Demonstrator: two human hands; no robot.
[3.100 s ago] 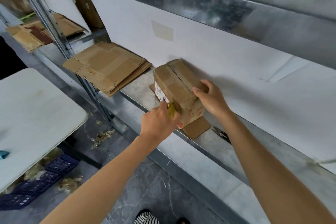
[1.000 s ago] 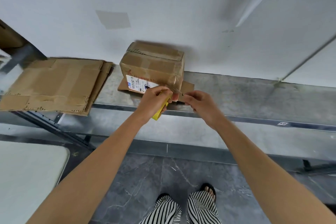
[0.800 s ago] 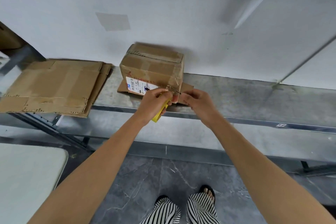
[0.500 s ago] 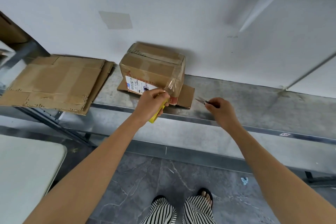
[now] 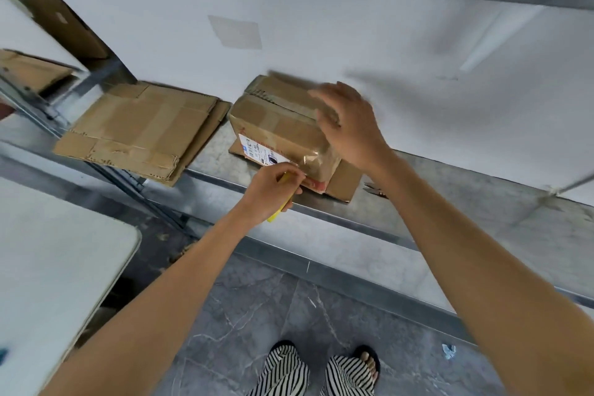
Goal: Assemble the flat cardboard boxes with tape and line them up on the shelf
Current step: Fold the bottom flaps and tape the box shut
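Box (image 5: 277,133) on shelf (image 5: 456,206); left hand (image 5: 273,187) grips yellow tool (image 5: 275,216) at front corner; right hand (image 5: 353,132) spread over top.

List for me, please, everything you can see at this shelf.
shelf: one, grey metal, across the view
taped box: one, brown, on the shelf, middle
flat cardboard stack: one, brown, on the shelf left of the box
cardboard sheet: one, brown, under the box
small metal tool: one, dark, on the shelf right of the box
table: one, white, lower left
yellow tool: one, held at the box's front
left hand: one, grips the yellow tool
right hand: one, open, at the box's right end, blurred
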